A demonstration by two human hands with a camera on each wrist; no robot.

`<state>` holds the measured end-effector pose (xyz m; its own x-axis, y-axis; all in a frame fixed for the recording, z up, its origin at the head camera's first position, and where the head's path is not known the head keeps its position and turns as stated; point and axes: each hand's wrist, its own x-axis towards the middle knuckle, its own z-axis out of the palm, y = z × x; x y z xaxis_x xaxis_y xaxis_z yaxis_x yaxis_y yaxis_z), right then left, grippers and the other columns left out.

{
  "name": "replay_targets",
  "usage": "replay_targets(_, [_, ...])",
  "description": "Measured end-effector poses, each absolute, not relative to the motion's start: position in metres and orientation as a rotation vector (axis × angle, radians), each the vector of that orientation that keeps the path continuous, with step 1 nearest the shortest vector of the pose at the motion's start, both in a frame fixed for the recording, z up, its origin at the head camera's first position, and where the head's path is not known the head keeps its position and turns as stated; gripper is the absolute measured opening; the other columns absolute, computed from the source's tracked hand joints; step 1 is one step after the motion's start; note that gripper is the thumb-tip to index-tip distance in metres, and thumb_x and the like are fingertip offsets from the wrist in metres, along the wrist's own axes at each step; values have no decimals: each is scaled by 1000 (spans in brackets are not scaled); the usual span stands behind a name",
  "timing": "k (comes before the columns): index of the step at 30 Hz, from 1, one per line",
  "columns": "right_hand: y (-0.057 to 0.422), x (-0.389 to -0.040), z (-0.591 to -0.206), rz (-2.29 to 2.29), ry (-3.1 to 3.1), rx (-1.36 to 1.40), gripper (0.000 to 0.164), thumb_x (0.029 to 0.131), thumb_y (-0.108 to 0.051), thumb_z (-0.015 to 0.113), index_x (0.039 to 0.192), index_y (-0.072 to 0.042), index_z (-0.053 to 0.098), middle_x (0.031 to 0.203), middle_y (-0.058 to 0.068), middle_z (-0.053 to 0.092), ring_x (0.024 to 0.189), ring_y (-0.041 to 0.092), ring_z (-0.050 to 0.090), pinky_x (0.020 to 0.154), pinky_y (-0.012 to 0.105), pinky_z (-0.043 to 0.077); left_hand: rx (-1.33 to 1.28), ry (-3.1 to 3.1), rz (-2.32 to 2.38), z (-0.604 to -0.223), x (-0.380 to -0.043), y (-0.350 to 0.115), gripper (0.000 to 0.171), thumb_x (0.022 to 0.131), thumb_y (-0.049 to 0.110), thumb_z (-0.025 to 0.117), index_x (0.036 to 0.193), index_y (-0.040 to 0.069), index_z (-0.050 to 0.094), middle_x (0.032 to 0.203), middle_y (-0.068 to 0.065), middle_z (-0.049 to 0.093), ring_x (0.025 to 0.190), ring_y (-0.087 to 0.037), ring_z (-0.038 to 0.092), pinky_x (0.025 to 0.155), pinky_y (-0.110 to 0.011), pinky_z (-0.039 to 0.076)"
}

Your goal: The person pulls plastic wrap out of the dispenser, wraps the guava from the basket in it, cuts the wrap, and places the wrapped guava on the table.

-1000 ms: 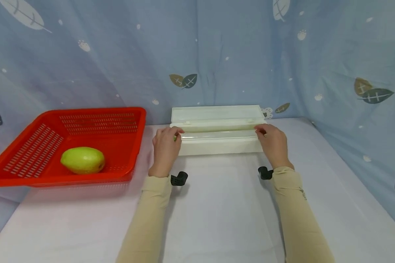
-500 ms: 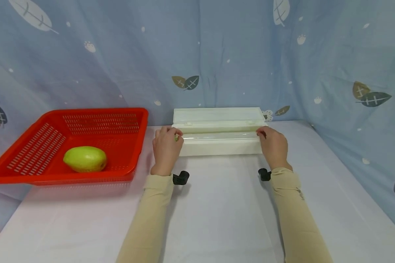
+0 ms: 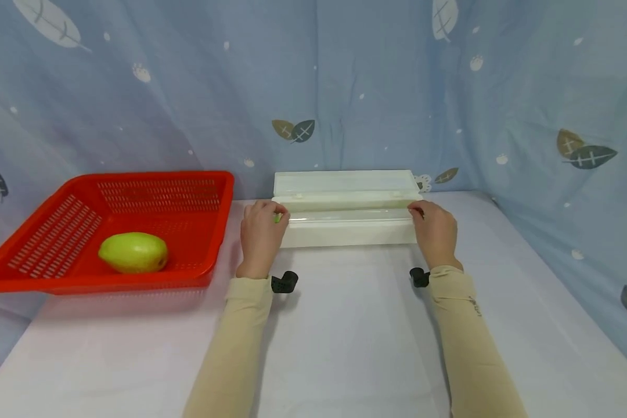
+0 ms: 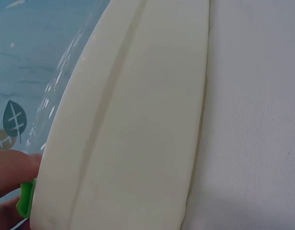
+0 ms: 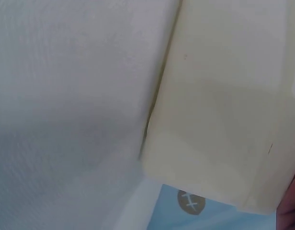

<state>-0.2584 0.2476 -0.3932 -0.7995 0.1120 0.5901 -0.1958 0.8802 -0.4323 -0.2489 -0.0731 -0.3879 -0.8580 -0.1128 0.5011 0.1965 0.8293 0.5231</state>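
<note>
A long white cling film dispenser (image 3: 350, 235) lies on the table with its lid (image 3: 345, 183) raised at the back. Clear cling film (image 3: 347, 215) stretches along its front edge; the left wrist view shows the film (image 4: 66, 72) standing up beyond that edge. My left hand (image 3: 261, 235) pinches the film at the left end, close to a small green plastic piece (image 4: 26, 199). At the other end my right hand (image 3: 436, 229) pinches the film's right side with curled fingers. Only part of the right fingers (image 5: 291, 206) shows in the right wrist view.
To the left stands a red plastic basket (image 3: 216, 232) holding a yellow-green, mango-shaped fruit (image 3: 133, 252). A white cloth (image 3: 345, 337) covers the table. Behind it hangs a blue curtain (image 3: 376, 75) with a leaf pattern.
The head view has shifted slightly. Both hands stay at the two ends of the dispenser, with only small finger movement, and the film still lies taut between them.
</note>
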Motion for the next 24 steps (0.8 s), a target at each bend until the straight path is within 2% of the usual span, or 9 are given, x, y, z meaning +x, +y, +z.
replay_targets(4, [247,-259,-391,618,-2389,60,14,86,-17,60,92,-6,66,77,11,65,56,25,53,54,37,40,-79,-2448,-816,-386,-250,-74,8,83,19,62,82,12,67,87,-3,63,83,-24,49,71,-35,38])
replay_targets(6, [247,-259,-390,617,-2380,61,14,87,-17,59,93,-6,64,76,10,65,53,24,52,52,37,38,-93,-2442,-826,-384,-251,-75,8,83,19,62,82,13,67,83,-1,63,80,-23,49,71,-35,38])
replay_targets(12, [250,-258,-391,680,-2454,50,13,89,-14,54,97,-5,60,82,8,66,65,25,58,58,39,41,-121,-2516,-901,-380,-247,-75,5,82,16,63,85,13,65,84,0,63,81,-21,47,73,-35,37])
replay_targets(19, [252,-257,-390,711,-2522,93,19,85,-8,60,104,-5,62,90,11,64,80,25,58,68,40,44,-156,-2552,-982,-379,-244,-79,7,84,14,61,89,14,64,87,1,61,86,-20,46,77,-38,35])
replay_targets(24, [253,-256,-391,711,-2506,72,14,84,-10,61,96,-5,66,90,11,63,80,25,57,67,38,45,-173,-2565,-1046,-379,-245,-80,10,84,15,61,93,14,64,87,1,61,87,-20,45,78,-38,36])
